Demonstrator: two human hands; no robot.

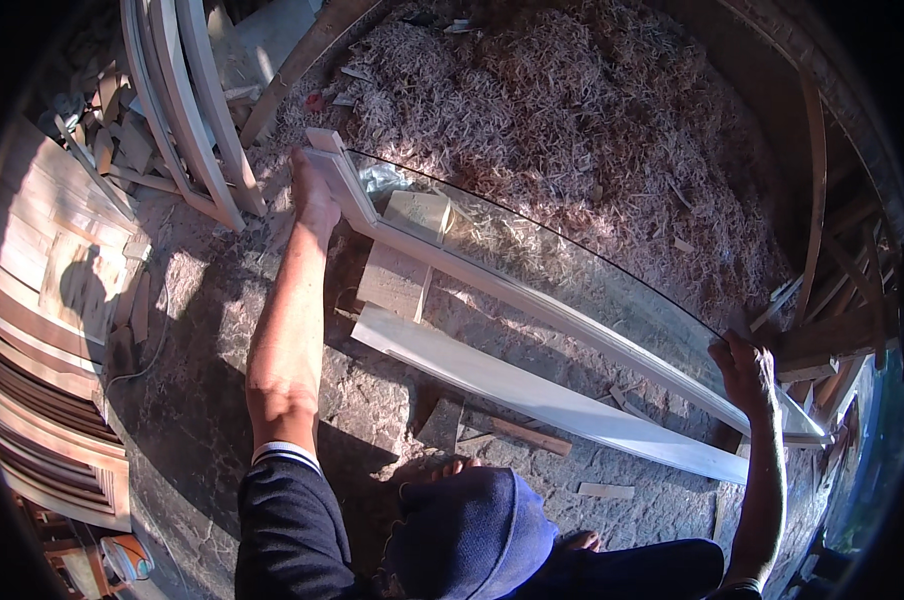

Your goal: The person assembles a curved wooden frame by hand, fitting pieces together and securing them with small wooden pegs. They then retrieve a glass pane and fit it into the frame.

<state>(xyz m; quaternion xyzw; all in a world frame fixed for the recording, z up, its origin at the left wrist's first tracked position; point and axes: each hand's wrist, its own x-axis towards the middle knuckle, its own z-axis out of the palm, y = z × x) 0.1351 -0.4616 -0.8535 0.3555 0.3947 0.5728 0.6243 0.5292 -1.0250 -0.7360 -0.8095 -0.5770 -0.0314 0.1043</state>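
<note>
A long wooden frame [532, 292] slants across the middle, with a short end piece on each side. A clear glass pane [572, 275] with a dark far edge lies along its far side. My left hand [317, 192] is closed around the frame's left end piece, its fingers partly hidden behind the wood. At the right, my right hand [748, 376] curls over the right end of the glass pane's edge; its fingertips are partly hidden. Under the frame's left part rests a wooden block [394, 280]. A long pale board [542, 398] lies on the near side of the frame.
A big heap of wood shavings [572, 110] spreads beyond the frame. Curved wooden pieces [187, 110] stand at the far left, near offcuts [122, 140]. Stacked panels [52, 400] line the left side. Timber [837, 330] crowds the right. Small scraps [527, 437] lie on the floor.
</note>
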